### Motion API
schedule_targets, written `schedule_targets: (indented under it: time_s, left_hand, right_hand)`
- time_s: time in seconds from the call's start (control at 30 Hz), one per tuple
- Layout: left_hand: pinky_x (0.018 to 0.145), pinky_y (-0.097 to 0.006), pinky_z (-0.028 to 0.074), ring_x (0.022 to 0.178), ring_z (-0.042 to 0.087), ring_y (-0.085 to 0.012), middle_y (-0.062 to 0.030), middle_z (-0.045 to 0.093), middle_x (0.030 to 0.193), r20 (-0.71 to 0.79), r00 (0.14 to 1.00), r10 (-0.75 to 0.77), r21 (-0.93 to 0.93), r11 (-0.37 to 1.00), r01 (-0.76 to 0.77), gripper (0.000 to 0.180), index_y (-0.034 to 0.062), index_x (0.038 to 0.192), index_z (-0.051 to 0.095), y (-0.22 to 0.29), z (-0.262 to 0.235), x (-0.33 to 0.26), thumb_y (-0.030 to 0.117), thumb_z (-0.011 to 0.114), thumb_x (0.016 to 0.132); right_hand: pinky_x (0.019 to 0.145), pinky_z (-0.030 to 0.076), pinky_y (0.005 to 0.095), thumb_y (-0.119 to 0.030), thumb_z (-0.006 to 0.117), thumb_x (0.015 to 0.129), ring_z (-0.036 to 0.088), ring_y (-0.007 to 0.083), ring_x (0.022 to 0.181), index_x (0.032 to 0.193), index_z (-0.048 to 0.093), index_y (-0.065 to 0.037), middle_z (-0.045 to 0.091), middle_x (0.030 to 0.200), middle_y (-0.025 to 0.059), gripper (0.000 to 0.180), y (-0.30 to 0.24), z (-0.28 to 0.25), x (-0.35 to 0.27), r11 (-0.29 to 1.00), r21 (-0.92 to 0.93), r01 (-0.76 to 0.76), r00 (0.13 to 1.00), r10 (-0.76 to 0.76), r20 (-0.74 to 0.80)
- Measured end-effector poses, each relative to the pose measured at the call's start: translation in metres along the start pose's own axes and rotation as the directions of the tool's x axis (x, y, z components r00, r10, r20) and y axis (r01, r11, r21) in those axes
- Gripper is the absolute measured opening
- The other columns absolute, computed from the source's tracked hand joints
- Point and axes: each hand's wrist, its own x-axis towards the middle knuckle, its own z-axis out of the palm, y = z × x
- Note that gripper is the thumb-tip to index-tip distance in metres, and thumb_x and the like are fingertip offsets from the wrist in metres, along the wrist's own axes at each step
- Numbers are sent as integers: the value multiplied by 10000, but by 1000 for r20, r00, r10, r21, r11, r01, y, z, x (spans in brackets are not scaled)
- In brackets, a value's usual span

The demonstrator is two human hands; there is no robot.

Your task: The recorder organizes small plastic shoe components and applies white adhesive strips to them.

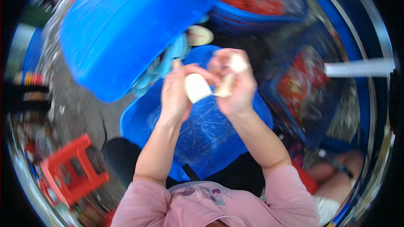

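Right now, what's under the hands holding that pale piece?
Beneath the hands and the pale piece lies a blue apron-like sheet across the lap. Whatever is beneath that sheet is covered.

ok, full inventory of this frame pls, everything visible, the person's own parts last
pale piece: 1, cream-white, held between both hands
blue lid: 1, blue, on the lap under the hands
blue tub: 1, blue, upper left, tilted
blue basin: 1, blue with red contents, top centre
red stool: 1, red, lower left on the floor
dark crate: 1, dark, red contents, right; blurred
left hand: 1, gripping the pale piece
right hand: 1, fingers on the piece's other end
pink sleeves: pink, bottom edge
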Motion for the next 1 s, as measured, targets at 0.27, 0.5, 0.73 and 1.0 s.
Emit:
schedule_targets:
  time_s: [0.27,0.5,0.73,1.0]
  left_hand:
    - [706,-264,413,802,476,-129,-67,486,881,-69,977,201,297,939,-172,252,16,938,447,-94,104,14,252,360,961]
    - [882,-361,345,1006,419,-237,-146,418,1082,354,915,194,479,803,-355,325,17,1138,422,-160,191,17,227,466,894]
    - [842,-496,355,1038,451,-358,-198,463,1100,441,891,-104,895,124,-429,644,79,1321,314,-206,172,61,122,593,743]
    - [837,-471,356,990,485,-334,-171,517,1059,418,900,-127,895,226,-384,612,84,1316,332,-211,170,67,57,558,747]
  right_hand:
    - [594,419,246,-179,565,854,480,58,684,885,553,-6,550,766,23,176,-49,-84,-7,629,-776,-31,966,-179,-184]
    - [514,423,278,-198,592,820,517,117,564,800,570,-54,561,693,16,147,-114,-213,-22,934,-354,-55,764,-189,-618]
    - [557,489,350,-307,451,901,575,168,815,1087,515,-130,564,976,57,265,-119,-388,-28,965,-109,-238,471,17,-882]
    - [647,505,409,-171,594,834,614,240,767,1064,521,-73,616,844,139,260,-165,-409,2,253,-875,-413,837,-275,-474]
